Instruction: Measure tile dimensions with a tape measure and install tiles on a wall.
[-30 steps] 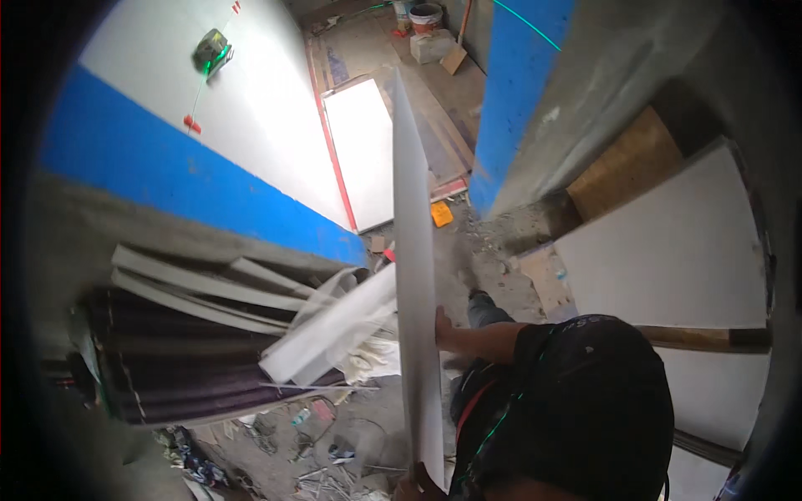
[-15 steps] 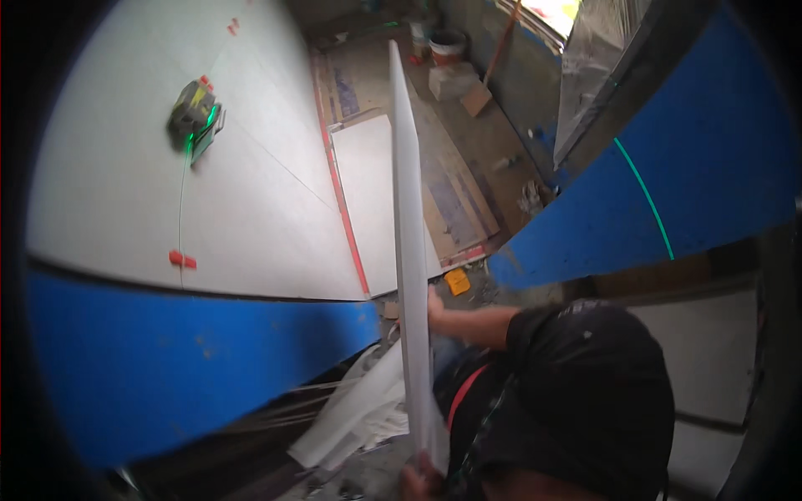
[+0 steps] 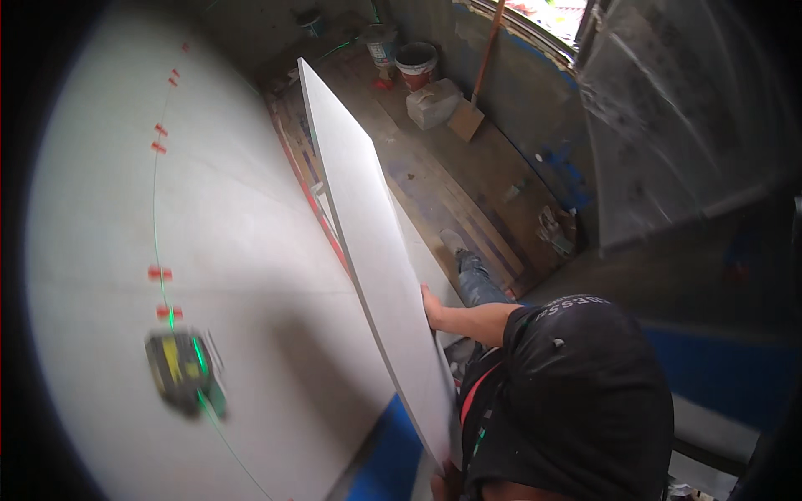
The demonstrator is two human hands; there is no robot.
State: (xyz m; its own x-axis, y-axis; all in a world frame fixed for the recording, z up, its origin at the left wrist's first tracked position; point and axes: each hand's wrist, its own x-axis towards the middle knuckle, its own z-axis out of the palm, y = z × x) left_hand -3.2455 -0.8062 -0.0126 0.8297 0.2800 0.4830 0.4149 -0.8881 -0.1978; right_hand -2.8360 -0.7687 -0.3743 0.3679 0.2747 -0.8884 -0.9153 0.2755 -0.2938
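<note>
Panel (image 3: 361,200) is wht, shirt (image 3: 576,401) blk, device (image 3: 173,374) blk/yel, tabs (image 3: 159,273) red.

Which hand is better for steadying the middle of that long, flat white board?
Probably the right hand: it touches the long, flat white board roughly midway along. The left hand is down at its near end.

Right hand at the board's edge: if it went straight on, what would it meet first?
The right hand would meet the white board, which it touches. Beyond that, probably the white wall, though depth is unclear.
</note>
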